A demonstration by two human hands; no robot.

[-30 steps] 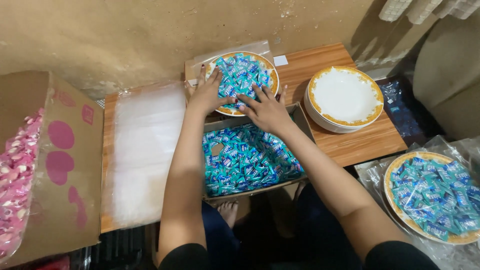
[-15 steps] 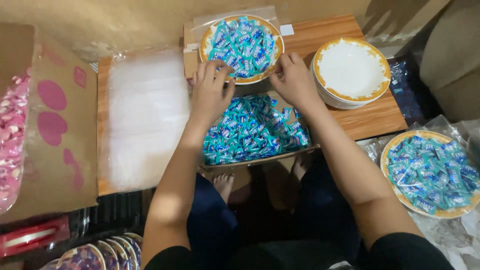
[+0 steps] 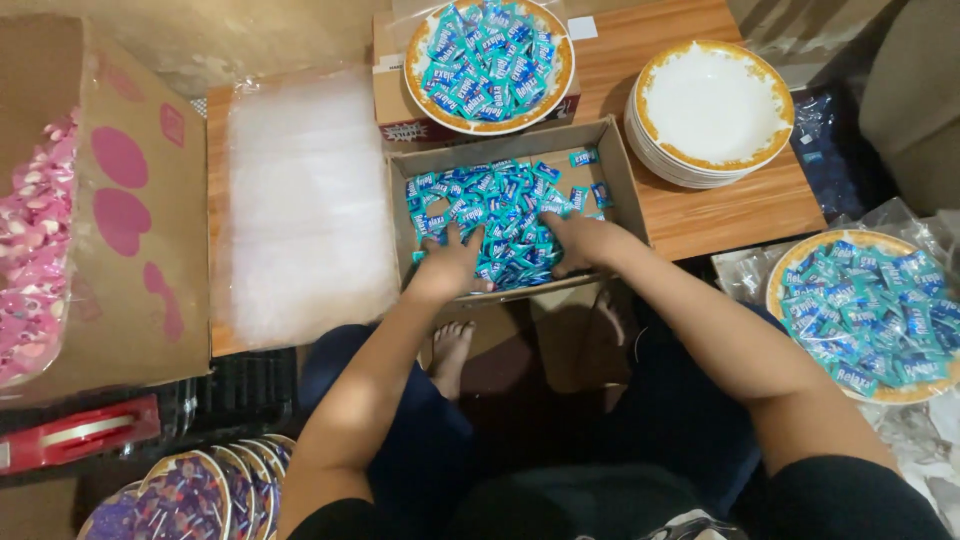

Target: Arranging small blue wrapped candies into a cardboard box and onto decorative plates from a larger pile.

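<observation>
A shallow cardboard box (image 3: 615, 170) of small blue wrapped candies (image 3: 500, 205) lies in front of me on a low wooden table (image 3: 700, 215). My left hand (image 3: 452, 262) is palm down in the candies at the box's near left. At the near right, my right hand (image 3: 580, 243) also rests among them, fingers curled into the pile. Whether either hand grips candies is hidden. Behind the box stands a gold-rimmed plate (image 3: 487, 122) heaped with the same candies.
A stack of empty white plates (image 3: 712, 108) is at the right, a second candy-filled plate (image 3: 872, 315) lower right. Clear plastic bags (image 3: 305, 200) lie left, beside a cardboard box (image 3: 110, 215) of pink candies (image 3: 30, 250). Red tape dispenser (image 3: 75, 432) and patterned plates (image 3: 190, 495) lower left.
Both hands pulled back from the filled plate at the far side and came down into the candy box. The view shifted closer and downward.
</observation>
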